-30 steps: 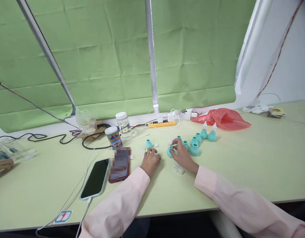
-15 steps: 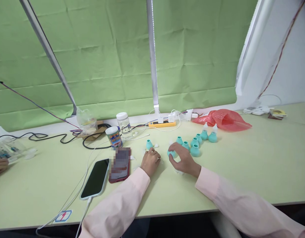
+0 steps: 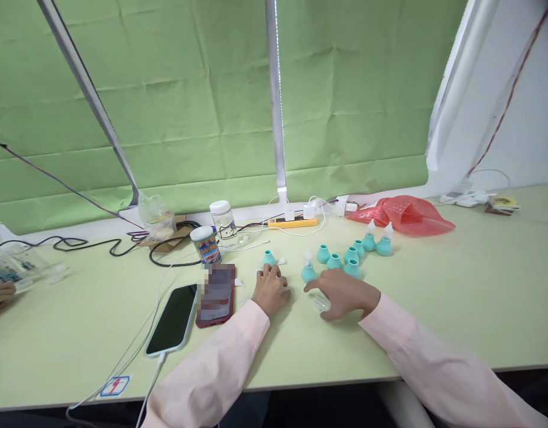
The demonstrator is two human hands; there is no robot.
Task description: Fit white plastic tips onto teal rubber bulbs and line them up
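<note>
My left hand (image 3: 271, 291) rests on the table with its fingers bent and apart. Its fingertips are right in front of a teal rubber bulb (image 3: 268, 258), and a small white tip (image 3: 282, 261) lies beside that bulb. My right hand (image 3: 345, 292) is low over the table, thumb and forefinger apart around a clear plastic piece (image 3: 321, 303); whether they touch it I cannot tell. Just beyond my right forefinger stands another teal bulb (image 3: 308, 273) with a whitish tip on top. Several open-necked teal bulbs (image 3: 334, 261) stand behind my right hand.
Two teal bulbs with white nozzles (image 3: 384, 245) stand farther right, before a red bubble-wrap bag (image 3: 412, 215). Two phones (image 3: 172, 321), a printed can (image 3: 205, 246) and a clear jar (image 3: 223, 223) are at left. A yellow power strip (image 3: 292, 223) lies behind. Another person's hand (image 3: 0, 295) shows far left.
My right hand has let go of the teal bulb, which now stands in full view with its tip. The hand has moved down and slightly right, to the clear plastic piece. My left hand stays nearly in place.
</note>
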